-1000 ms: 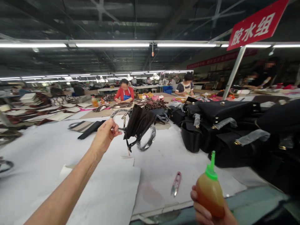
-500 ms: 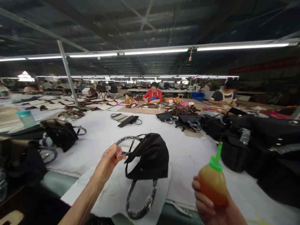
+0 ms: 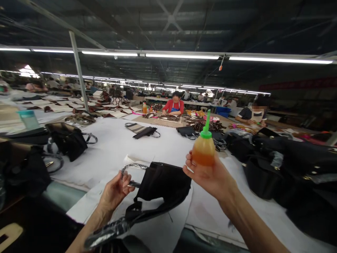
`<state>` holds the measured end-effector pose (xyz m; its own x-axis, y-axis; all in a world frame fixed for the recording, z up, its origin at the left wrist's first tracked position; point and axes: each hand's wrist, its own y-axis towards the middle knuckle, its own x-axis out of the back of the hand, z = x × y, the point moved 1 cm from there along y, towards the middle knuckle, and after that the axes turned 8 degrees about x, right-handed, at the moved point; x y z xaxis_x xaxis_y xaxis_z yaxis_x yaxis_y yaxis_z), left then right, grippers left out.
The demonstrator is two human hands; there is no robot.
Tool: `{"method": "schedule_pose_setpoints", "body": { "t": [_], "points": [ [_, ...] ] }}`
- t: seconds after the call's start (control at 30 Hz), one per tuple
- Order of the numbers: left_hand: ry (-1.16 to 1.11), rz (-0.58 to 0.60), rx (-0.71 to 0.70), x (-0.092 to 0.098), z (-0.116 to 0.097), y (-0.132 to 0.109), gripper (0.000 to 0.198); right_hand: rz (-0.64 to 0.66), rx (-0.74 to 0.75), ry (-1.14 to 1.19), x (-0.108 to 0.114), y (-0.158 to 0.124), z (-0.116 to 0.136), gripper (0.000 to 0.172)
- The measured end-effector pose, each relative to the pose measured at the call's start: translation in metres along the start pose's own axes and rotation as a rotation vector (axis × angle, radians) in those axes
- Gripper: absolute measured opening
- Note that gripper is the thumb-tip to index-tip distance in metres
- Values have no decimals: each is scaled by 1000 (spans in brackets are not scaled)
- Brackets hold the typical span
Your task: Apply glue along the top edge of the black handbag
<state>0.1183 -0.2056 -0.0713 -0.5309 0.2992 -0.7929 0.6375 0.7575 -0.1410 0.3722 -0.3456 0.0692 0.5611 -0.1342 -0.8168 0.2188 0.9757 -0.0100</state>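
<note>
A black handbag (image 3: 164,184) is tilted over a white sheet (image 3: 168,225) at the near edge of the table. My left hand (image 3: 117,191) is closed around its plastic-wrapped upper handle (image 3: 134,167). The other wrapped handle (image 3: 107,232) sticks out toward me, low on the left. In my right hand (image 3: 207,172) is a squeeze bottle (image 3: 203,151) of amber liquid, its green nozzle pointing up. The bottle is held above and to the right of the bag, apart from it.
Black bags are heaped along the right (image 3: 297,165), and more stand at the left (image 3: 67,140). A striped bag piece (image 3: 140,130) lies farther back on the white table cover (image 3: 110,140). A teal-lidded container (image 3: 28,119) stands at left. Co-workers sit across the table, one in red (image 3: 173,105).
My right hand has raised the bottle and brought it left, nearer the bag. The bag has turned in my left hand, its lower handle swinging left toward me.
</note>
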Motion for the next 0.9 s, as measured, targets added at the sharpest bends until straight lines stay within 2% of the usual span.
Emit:
{"method": "schedule_pose_setpoints", "body": {
  "t": [0.1,0.3,0.4,0.47,0.53,0.57,0.6,0.63,0.67,0.7,0.73,0.77,0.83,0.9],
  "points": [
    [19,49,18,14,4,6,20,-37,-87,4,3,20,-12,51],
    [127,5,131,31,2,10,24,-54,-118,44,12,43,-21,47],
    [319,-160,219,42,-20,9,30,-75,-120,57,12,49,-24,47],
    [564,-363,170,42,-45,7,34,-93,-120,59,13,53,-28,47],
    [884,-550,1,25,-71,1,30,-108,-118,57,13,57,-32,47],
    [1037,-572,-132,9,-79,-3,25,-111,-118,56,13,59,-34,47],
    [1181,-467,-207,-11,-82,-5,22,-111,-117,55,14,60,-35,47],
    [1286,-330,-226,-33,-80,-7,25,-108,-118,53,14,61,-35,47],
    [1360,-202,-185,-56,-72,-8,29,-105,-120,48,15,61,-36,48],
    [1414,-98,-85,-77,-61,-8,32,-102,-121,43,15,61,-36,48],
    [1474,-7,28,-97,-48,-5,33,-99,-122,37,15,60,-35,49],
    [1533,60,65,-114,-35,-2,32,-95,-120,30,15,60,-35,49],
    [1618,140,48,-136,-14,10,31,-87,-119,17,15,57,-33,48],
    [1634,187,66,-146,-1,23,29,-76,-118,4,15,55,-32,45]
  ]
}}
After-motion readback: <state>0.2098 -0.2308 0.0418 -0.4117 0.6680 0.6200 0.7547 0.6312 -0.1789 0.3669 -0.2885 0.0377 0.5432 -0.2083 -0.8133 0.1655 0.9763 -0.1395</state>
